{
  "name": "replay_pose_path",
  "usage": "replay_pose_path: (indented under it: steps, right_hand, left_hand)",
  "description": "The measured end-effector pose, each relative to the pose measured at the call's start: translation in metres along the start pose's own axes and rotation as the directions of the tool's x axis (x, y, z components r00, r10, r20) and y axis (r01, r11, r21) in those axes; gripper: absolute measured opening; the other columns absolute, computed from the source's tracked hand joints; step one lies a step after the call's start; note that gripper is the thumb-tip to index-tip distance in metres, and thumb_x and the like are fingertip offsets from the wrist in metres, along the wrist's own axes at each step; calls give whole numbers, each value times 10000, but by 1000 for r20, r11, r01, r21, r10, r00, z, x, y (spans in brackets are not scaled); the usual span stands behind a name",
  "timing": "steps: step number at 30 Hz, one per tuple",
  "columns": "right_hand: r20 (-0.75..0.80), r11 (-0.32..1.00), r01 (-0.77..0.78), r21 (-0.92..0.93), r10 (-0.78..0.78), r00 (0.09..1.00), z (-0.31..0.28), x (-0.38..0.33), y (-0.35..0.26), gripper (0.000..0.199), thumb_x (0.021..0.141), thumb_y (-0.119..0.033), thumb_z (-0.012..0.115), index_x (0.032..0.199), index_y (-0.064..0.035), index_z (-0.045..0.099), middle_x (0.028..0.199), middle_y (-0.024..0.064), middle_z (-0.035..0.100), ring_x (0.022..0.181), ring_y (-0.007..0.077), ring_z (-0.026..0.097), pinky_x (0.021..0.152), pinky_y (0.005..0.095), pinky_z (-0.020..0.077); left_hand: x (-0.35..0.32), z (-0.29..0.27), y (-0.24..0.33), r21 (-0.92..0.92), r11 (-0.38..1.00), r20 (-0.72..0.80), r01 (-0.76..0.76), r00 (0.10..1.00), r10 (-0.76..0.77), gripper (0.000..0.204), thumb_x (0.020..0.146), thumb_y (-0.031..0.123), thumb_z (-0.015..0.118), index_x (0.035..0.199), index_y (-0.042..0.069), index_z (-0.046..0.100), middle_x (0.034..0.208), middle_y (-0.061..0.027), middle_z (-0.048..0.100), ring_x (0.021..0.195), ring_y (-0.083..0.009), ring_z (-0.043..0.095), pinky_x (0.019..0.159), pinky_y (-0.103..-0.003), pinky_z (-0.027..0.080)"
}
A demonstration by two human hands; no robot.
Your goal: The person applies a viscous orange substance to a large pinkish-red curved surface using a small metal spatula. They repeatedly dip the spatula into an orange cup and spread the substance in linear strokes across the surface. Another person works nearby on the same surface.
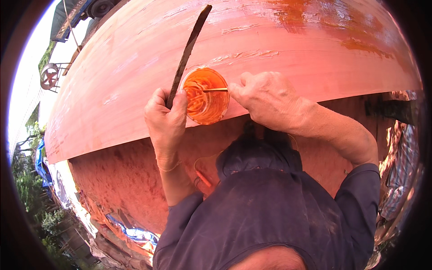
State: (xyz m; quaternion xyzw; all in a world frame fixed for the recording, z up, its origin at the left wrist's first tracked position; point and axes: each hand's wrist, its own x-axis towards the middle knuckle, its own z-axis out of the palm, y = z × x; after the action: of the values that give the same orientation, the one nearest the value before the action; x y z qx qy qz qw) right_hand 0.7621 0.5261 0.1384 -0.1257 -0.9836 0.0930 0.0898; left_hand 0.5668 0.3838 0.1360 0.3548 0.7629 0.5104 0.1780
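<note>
My left hand (pixel 168 117) grips a long, dark, rough-edged strip (pixel 189 47) between thumb and fingers, and the strip slants up and to the right. Against that hand's thumb side is an orange, translucent cup (pixel 204 112), its inside smeared with wet orange paste. Whether the left hand also supports the cup is hidden. My right hand (pixel 265 96) is closed in a pinch on a thin stick (pixel 216 90), whose far end reaches into the cup. Both hands are over the near edge of a large, curved, pinkish surface (pixel 135 90).
Ridges of pale paste (pixel 245 56) and brown-red patches (pixel 333 18) mark the curved surface. Below its edge lies a reddish area with a small orange-handled object (pixel 203 179) and thin cord. A spoked wheel (pixel 49 76) stands far left, near greenery. Striped cloth (pixel 398 166) hangs at right.
</note>
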Motion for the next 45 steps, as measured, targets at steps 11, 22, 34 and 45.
replay_pose_path:
  steps: [11,22,34,45]
  right_hand:
    - [-54,933,-49,357,73,996,6,-4,8,291,811,-15,571,1050,-50,733,784,201,675,755,393,667,669,497,526]
    - [326,619,-348,704,153,933,3,-8,21,383,795,26,499,1088,-15,744,749,244,671,644,356,667,635,444,523]
    - [357,225,-398,890,203,912,41,-29,35,375,808,-45,529,1109,-16,751,851,165,735,777,250,688,749,378,535]
    - [283,-94,-324,941,741,608,15,-139,66,297,996,-99,521,1216,20,682,807,29,661,678,94,611,640,292,512]
  left_hand:
    - [-15,1,-2,12,1000,8,18,1000,-18,198,958,90,705,818,-10,607,708,53,543,646,-9,441,540,-203,364]
    - [-37,25,8,31,999,-72,-9,997,11,198,962,79,703,810,-8,612,673,70,503,641,-15,399,544,-201,331]
    - [-46,23,15,-80,996,-72,39,996,-45,143,1014,116,653,980,-23,659,836,-11,665,729,-41,545,637,-196,431]
    - [-35,-3,-6,-76,995,-150,65,986,-75,176,1016,140,645,1031,-33,674,860,-23,674,733,-52,541,645,-209,415]
